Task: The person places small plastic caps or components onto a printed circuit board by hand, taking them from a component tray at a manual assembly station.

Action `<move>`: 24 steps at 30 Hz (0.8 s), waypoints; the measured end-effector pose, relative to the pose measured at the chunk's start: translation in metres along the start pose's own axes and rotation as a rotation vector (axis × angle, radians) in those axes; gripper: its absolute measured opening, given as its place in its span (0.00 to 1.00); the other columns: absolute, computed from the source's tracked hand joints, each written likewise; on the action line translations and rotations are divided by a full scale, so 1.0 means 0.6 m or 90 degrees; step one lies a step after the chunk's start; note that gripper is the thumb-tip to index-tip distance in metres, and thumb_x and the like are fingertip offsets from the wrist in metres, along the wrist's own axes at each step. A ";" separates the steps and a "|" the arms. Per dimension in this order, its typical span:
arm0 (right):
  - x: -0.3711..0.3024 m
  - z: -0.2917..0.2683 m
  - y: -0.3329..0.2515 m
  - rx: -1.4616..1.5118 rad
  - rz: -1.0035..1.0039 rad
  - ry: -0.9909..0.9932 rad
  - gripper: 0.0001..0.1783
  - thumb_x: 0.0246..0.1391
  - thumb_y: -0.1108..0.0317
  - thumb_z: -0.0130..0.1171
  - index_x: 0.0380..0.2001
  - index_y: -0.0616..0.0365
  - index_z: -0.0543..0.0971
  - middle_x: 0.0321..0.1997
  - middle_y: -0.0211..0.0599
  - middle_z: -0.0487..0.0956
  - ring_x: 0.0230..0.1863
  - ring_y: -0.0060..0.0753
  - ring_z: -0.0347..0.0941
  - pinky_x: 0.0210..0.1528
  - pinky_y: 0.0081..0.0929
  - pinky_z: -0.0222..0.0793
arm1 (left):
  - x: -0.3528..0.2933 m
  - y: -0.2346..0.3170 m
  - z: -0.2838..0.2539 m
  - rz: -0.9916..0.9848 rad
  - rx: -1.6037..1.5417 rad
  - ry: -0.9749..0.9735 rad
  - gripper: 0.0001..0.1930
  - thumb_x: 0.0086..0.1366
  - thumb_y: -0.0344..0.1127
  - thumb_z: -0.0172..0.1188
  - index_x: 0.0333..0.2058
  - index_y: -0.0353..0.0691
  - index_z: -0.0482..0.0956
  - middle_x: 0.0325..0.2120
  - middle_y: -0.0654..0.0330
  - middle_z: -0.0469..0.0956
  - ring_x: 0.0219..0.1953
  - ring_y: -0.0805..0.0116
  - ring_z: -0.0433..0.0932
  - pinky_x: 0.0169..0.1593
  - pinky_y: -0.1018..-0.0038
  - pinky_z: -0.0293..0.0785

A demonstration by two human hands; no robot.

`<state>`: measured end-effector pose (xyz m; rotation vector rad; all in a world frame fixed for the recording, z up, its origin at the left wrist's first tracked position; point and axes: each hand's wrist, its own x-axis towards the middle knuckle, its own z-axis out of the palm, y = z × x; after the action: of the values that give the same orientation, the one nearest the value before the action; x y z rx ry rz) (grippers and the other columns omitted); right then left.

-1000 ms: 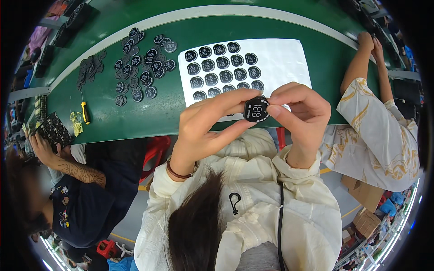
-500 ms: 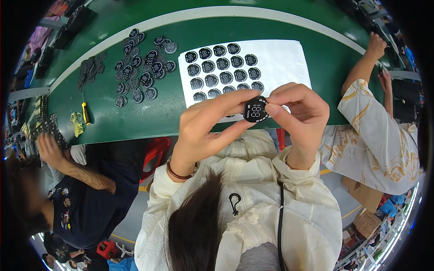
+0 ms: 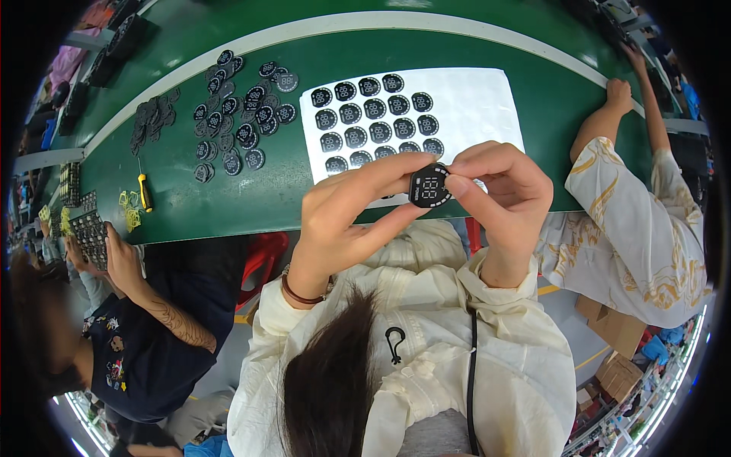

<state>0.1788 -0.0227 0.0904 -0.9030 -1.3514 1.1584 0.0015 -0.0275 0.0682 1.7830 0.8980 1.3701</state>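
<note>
A round black display disc [image 3: 429, 187] with pale digit segments and a dashed rim is held up between my two hands, over the table's near edge. My left hand [image 3: 346, 202] pinches it from the left, thumb below and forefinger above. On its right edge, the thumb and fingertips of my right hand [image 3: 506, 190] are closed. Behind the hands lies a white sheet [image 3: 480, 107] with rows of similar black discs [image 3: 374, 107] laid on its left part. My fingers cover some of the nearest row.
Loose discs [image 3: 245, 133] are heaped left of the sheet, beside a pile of dark pieces [image 3: 154, 118]. A yellow-handled screwdriver [image 3: 145, 192] and yellow bands [image 3: 131, 212] lie near the left edge. At left a person holds a dark panel [image 3: 93, 238]; another person's arm [image 3: 605, 114] rests at right.
My hands and the disc stay almost still. The person at left has raised the dark panel with both hands, and the person at right has shifted their arms.
</note>
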 end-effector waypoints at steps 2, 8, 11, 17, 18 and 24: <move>0.001 0.001 -0.001 -0.005 0.000 0.002 0.07 0.42 0.83 0.62 0.29 0.66 0.78 0.30 0.38 0.79 0.33 0.25 0.75 0.36 0.20 0.72 | 0.001 -0.001 0.000 0.000 -0.009 0.005 0.21 0.47 0.20 0.65 0.43 0.29 0.75 0.38 0.53 0.80 0.36 0.65 0.82 0.38 0.77 0.77; 0.000 0.002 0.000 -0.013 -0.011 0.004 0.07 0.43 0.83 0.62 0.29 0.66 0.78 0.30 0.38 0.79 0.32 0.25 0.75 0.37 0.19 0.71 | 0.000 0.001 0.000 0.004 -0.002 0.007 0.21 0.47 0.20 0.65 0.43 0.28 0.76 0.38 0.53 0.80 0.36 0.64 0.82 0.38 0.77 0.77; -0.002 0.003 -0.001 -0.009 -0.014 0.005 0.08 0.42 0.83 0.62 0.29 0.66 0.78 0.31 0.38 0.79 0.32 0.25 0.75 0.37 0.19 0.71 | -0.001 0.003 0.000 0.006 0.003 0.007 0.20 0.47 0.21 0.66 0.42 0.28 0.76 0.38 0.53 0.80 0.35 0.64 0.82 0.37 0.77 0.77; -0.003 0.004 0.004 -0.060 -0.041 0.011 0.08 0.42 0.83 0.63 0.29 0.66 0.78 0.30 0.38 0.79 0.32 0.24 0.75 0.36 0.19 0.70 | -0.003 0.002 0.002 0.010 0.019 0.015 0.20 0.46 0.21 0.66 0.42 0.29 0.76 0.38 0.53 0.80 0.35 0.65 0.82 0.37 0.77 0.77; -0.003 0.004 0.004 -0.084 -0.050 0.013 0.08 0.41 0.83 0.63 0.28 0.66 0.79 0.30 0.38 0.79 0.31 0.24 0.74 0.35 0.18 0.70 | -0.003 0.001 0.002 0.010 0.030 0.017 0.20 0.46 0.22 0.66 0.42 0.29 0.76 0.38 0.53 0.80 0.35 0.65 0.82 0.37 0.77 0.77; 0.000 0.006 0.004 -0.089 -0.056 0.016 0.07 0.41 0.83 0.64 0.28 0.65 0.79 0.29 0.38 0.79 0.30 0.24 0.74 0.34 0.18 0.69 | -0.003 0.002 0.004 0.000 0.038 0.025 0.20 0.46 0.22 0.67 0.41 0.29 0.76 0.38 0.53 0.80 0.34 0.65 0.82 0.37 0.77 0.77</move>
<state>0.1750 -0.0227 0.0883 -0.9454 -1.4510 0.9912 0.0034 -0.0300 0.0676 1.8056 0.9698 1.3961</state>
